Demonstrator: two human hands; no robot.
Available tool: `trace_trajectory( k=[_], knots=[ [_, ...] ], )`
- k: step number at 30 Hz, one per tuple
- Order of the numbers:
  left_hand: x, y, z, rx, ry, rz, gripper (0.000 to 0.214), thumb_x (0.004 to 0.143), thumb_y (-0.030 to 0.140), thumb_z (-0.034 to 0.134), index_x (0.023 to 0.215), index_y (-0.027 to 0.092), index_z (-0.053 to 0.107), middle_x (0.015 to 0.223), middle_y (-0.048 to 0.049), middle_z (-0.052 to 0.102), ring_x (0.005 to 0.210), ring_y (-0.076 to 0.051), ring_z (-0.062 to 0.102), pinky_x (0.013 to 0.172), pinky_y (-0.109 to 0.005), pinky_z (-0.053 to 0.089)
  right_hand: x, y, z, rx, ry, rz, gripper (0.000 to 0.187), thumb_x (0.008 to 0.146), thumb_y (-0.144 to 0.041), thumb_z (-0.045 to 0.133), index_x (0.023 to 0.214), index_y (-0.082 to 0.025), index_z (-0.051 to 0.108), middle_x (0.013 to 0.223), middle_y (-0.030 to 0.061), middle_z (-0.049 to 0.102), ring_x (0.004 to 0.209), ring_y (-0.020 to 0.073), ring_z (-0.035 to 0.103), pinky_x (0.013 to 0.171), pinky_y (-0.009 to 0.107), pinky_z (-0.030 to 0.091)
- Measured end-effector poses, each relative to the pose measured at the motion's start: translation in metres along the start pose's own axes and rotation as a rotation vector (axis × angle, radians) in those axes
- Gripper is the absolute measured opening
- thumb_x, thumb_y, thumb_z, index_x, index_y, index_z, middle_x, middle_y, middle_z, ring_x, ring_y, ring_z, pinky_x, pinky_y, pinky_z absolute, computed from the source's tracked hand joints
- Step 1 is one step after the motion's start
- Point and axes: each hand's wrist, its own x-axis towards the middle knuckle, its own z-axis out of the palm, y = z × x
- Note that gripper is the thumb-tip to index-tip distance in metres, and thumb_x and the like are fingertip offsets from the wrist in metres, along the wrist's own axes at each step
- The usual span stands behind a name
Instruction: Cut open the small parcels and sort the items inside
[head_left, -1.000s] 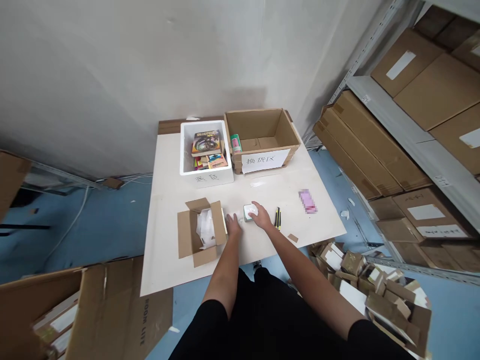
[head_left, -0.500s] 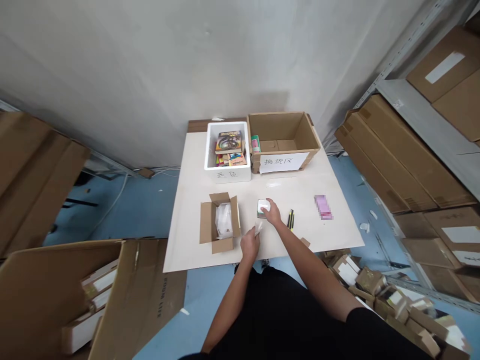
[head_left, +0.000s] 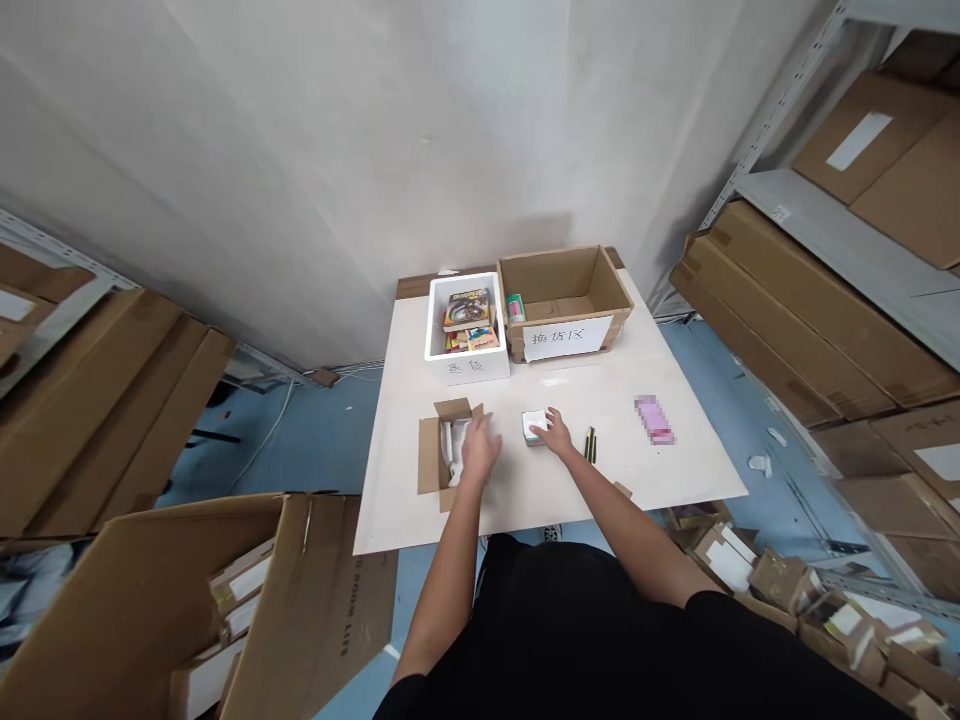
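My left hand [head_left: 480,452], slightly blurred, is over the right flap of a small open carton [head_left: 428,455]; its fingers look spread, and I see nothing held. White wrapping [head_left: 454,450] lies inside the carton, partly hidden by that hand. My right hand [head_left: 556,434] has its thumb and fingers around the right side of a small box [head_left: 533,425] with a white top and greenish sides, which rests on the table. Beside that hand lie black-and-yellow utility knives [head_left: 590,445].
A white foam box [head_left: 466,370] with books and a labelled cardboard box [head_left: 568,338] holding a green-and-pink item stand at the table's [head_left: 637,480] back. A pixelated pink item [head_left: 655,419] lies right. A large carton [head_left: 330,590] is at lower left; shelves with boxes [head_left: 825,310] stand right.
My left hand has moved left to the small carton, and the whitish clear piece it held no longer shows in it. My right hand stays at the small box. The view has shifted slightly.
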Motion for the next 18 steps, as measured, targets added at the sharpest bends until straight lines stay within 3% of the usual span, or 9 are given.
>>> trace_trajectory(
  k=[2, 5, 9, 11, 13, 16, 18],
  knots=[
    [0.011, 0.028, 0.018, -0.004, -0.161, 0.156, 0.075, 0.085, 0.020, 0.075, 0.156, 0.023, 0.050, 0.168, -0.0133, 0.043, 0.153, -0.031, 0.042, 0.123, -0.045, 0.041, -0.005, 0.002, -0.004, 0.126, -0.008, 0.013, 0.077, 0.076, -0.045, 0.080, 0.146, -0.025, 0.055, 0.154, 0.0156, 0.058, 0.131, 0.0300, 0.064, 0.107, 0.042, 0.054],
    [0.029, 0.058, 0.038, 0.008, -0.310, 0.228, 0.083, 0.080, 0.019, 0.081, 0.157, 0.024, 0.050, 0.172, -0.0121, 0.038, 0.157, -0.032, 0.036, 0.123, -0.045, 0.039, -0.015, 0.003, -0.015, 0.146, -0.057, 0.006, 0.052, 0.083, -0.049, 0.072, 0.130, -0.025, 0.067, 0.147, 0.0130, 0.064, 0.132, 0.0294, 0.063, 0.101, 0.042, 0.056],
    [0.053, 0.067, 0.045, -0.023, -0.391, 0.222, 0.056, 0.087, 0.029, 0.078, 0.142, 0.027, 0.067, 0.149, -0.0098, 0.065, 0.142, -0.029, 0.055, 0.117, -0.040, 0.044, -0.026, 0.000, -0.031, 0.095, -0.103, -0.018, 0.043, 0.088, -0.043, 0.068, 0.128, -0.026, 0.069, 0.143, 0.0106, 0.067, 0.130, 0.0282, 0.064, 0.096, 0.042, 0.058],
    [0.064, 0.064, 0.043, -0.038, -0.393, 0.201, 0.045, 0.092, 0.033, 0.073, 0.137, 0.028, 0.071, 0.138, -0.0080, 0.073, 0.131, -0.028, 0.063, 0.112, -0.037, 0.047, -0.029, -0.003, -0.034, 0.110, -0.102, -0.031, 0.044, 0.090, -0.041, 0.068, 0.132, -0.027, 0.068, 0.143, 0.0110, 0.067, 0.127, 0.0275, 0.066, 0.094, 0.041, 0.059],
    [0.073, 0.060, 0.042, -0.046, -0.369, 0.161, 0.048, 0.097, 0.034, 0.065, 0.145, 0.028, 0.065, 0.134, -0.0078, 0.074, 0.124, -0.025, 0.067, 0.109, -0.035, 0.048, -0.029, -0.005, -0.033, 0.095, -0.092, -0.054, 0.048, 0.090, -0.040, 0.069, 0.136, -0.027, 0.066, 0.140, 0.0110, 0.068, 0.123, 0.0265, 0.069, 0.095, 0.041, 0.058],
    [0.079, 0.057, 0.045, -0.060, -0.272, 0.052, 0.062, 0.100, 0.030, 0.059, 0.160, 0.023, 0.047, 0.141, -0.0105, 0.070, 0.118, -0.022, 0.069, 0.106, -0.034, 0.050, -0.027, -0.009, -0.025, -0.056, -0.060, -0.089, 0.066, 0.083, -0.035, 0.076, 0.146, -0.027, 0.059, 0.138, 0.0100, 0.068, 0.113, 0.0251, 0.071, 0.097, 0.041, 0.057],
    [0.077, 0.056, 0.051, -0.078, -0.176, -0.024, 0.065, 0.097, 0.029, 0.061, 0.160, 0.021, 0.046, 0.146, -0.0123, 0.066, 0.123, -0.023, 0.066, 0.107, -0.034, 0.049, -0.026, -0.012, -0.017, -0.225, -0.035, -0.124, 0.077, 0.078, -0.029, 0.079, 0.151, -0.026, 0.054, 0.140, 0.0106, 0.066, 0.110, 0.0252, 0.071, 0.100, 0.041, 0.056]
  ],
)
